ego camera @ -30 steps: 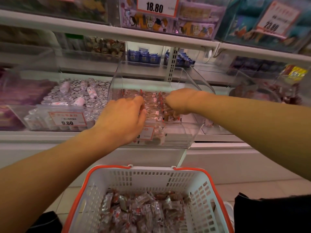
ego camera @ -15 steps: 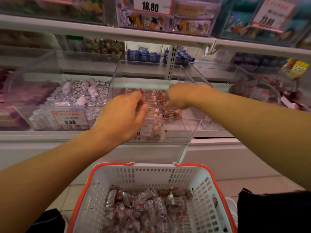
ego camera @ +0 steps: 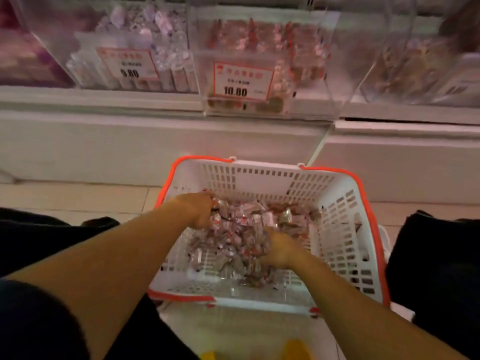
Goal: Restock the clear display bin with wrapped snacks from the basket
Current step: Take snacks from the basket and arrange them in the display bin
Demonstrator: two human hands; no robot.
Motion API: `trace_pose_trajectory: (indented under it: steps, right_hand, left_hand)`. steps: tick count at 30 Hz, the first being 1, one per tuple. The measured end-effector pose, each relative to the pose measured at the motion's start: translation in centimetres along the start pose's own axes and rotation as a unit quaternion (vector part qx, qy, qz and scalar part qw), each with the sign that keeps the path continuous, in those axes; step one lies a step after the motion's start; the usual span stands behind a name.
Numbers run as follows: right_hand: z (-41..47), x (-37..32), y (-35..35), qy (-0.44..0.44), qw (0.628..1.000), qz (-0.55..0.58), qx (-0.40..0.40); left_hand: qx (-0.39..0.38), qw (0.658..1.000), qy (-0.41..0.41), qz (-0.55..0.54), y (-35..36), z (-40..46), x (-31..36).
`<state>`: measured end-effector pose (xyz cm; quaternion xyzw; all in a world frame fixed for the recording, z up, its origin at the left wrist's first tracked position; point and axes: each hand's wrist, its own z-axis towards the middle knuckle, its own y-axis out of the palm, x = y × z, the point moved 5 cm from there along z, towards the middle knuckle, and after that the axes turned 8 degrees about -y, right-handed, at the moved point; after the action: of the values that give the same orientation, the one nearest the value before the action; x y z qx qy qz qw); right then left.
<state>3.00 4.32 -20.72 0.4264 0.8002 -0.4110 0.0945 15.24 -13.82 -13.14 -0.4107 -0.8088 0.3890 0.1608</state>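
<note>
Head view
Basket (ego camera: pixel 345 229): a white slotted basket with an orange rim is seen on the floor in front of the shelf, between the person's dark-clad legs.
Wrapped snacks (ego camera: pixel 241 224): a loose heap of small silver-and-red wrapped pieces is spread over the basket's bottom, mostly toward the middle and far side.
Left hand (ego camera: pixel 198 211): it is lowered into the basket at the far left of the heap, back of the hand up; the fingers are curled down into the snacks, and wrappers are seen at the fingertips. The grip appears closed around a few pieces, though blur hides how many.
Right hand (ego camera: pixel 279 249): it is sunk into the near right part of the heap, fingers bent and buried among the wrappers. Whether the grip is closed on anything cannot be told.
Clear display bin (ego camera: pixel 314 81): it is set on the white shelf above and beyond the basket, partly filled with reddish wrapped snacks.
Price tag (ego camera: pixel 241 80): a red-bordered card reading 10.00 is fixed to the bin's front.
Neighbouring bin (ego camera: pixel 85 61): to the left, pale wrapped sweets are held, with their own price card.
</note>
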Motion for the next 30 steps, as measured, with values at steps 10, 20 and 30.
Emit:
trace_pose_trajectory:
  steps: [10, 20, 30]
  right_hand:
    - [4.7, 3.2, 6.2, 0.133, 0.986, 0.100, 0.003]
    - [6.3, 3.5, 6.6, 0.142, 0.951, 0.274, 0.008]
    - [6.4, 3.1, 6.0, 0.126, 0.884, 0.450, -0.006]
  left_hand:
    - [-0.125, 0.951, -0.237, -0.155, 16.5, 4.2, 3.9]
    - [0.000, 0.931, -0.343, -0.122, 16.8, 5.1, 3.6]
    - [-0.096, 0.890, -0.307, -0.324, 19.8, 5.9, 3.1]
